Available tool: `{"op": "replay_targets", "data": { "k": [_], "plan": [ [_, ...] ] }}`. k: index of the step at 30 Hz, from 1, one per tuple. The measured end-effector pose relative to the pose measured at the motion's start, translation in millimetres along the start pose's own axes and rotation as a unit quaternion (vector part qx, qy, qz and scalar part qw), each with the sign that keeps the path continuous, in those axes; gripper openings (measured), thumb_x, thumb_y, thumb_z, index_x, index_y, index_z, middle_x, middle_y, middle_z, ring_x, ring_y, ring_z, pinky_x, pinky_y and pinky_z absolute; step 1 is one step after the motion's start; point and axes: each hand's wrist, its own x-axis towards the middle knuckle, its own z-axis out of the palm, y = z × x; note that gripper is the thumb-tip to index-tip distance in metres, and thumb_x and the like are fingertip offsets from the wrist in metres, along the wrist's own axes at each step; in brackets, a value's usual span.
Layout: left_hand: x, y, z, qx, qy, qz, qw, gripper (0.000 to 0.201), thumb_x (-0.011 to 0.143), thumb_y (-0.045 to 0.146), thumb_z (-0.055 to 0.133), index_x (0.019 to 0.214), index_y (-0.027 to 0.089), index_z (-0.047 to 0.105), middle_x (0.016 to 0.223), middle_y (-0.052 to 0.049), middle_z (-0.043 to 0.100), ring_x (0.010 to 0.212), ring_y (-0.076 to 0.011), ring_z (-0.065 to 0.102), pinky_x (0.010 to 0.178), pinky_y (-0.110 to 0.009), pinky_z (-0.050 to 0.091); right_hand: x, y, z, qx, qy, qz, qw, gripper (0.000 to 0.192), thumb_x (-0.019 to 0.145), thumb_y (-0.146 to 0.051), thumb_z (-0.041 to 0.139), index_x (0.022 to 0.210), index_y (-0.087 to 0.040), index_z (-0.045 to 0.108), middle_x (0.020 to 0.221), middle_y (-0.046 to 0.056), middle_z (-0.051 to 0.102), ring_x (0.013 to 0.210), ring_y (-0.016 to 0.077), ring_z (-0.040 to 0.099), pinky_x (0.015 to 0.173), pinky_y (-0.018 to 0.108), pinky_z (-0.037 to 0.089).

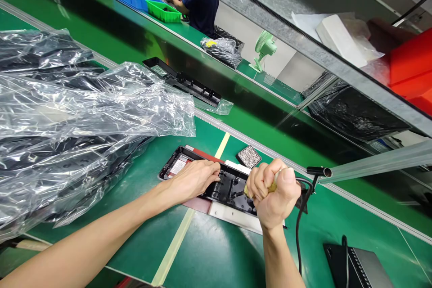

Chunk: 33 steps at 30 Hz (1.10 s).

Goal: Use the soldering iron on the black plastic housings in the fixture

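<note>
The left hand (194, 180) lay flat, fingers together, pressing on the black plastic housing (229, 186), apparently to keep it from shifting on its white jig (232, 218) near the front edge of the green workbench (216, 256). The right hand (275, 193) was clenched in a fist around a yellowish tool handle (273, 184), its tip down in the housing's middle, a grip that suited pushing straight down. A black cable (299, 225) hung beside that wrist. A white label (177, 166) sat at the housing's left end; its writing was too small to read. Clear plastic bags (77, 117) of dark parts were piled on the left.
</note>
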Motion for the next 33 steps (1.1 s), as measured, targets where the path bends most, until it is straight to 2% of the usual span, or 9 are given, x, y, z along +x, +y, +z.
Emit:
{"op": "replay_targets", "data": {
  "k": [21, 33],
  "plan": [
    [0.9, -1.8, 2.8, 0.009, 0.009, 0.007, 1.000, 0.023, 0.103, 0.032, 0.049, 0.084, 0.020, 0.053, 0.077, -0.004, 0.065, 0.073, -0.0224, 0.063, 0.061, -0.029, 0.030, -0.7, -0.6, 2.6, -0.005, -0.004, 0.001, 1.000, 0.044, 0.096, -0.044, 0.054, 0.060, -0.021, 0.044, 0.045, -0.008, 0.032, 0.036, 0.0069, 0.027, 0.032, 0.019, 0.025],
    [0.7, -2.8, 3.2, 0.006, 0.013, 0.009, 1.000, 0.022, 0.102, 0.031, 0.049, 0.084, 0.020, 0.054, 0.077, -0.004, 0.064, 0.073, -0.0218, 0.064, 0.062, -0.029, 0.033, 0.1, 0.1, 3.8, -0.006, -0.004, 0.001, 1.000, 0.043, 0.095, -0.044, 0.055, 0.059, -0.021, 0.044, 0.044, -0.009, 0.032, 0.035, 0.0066, 0.027, 0.032, 0.018, 0.025]
  ]
}}
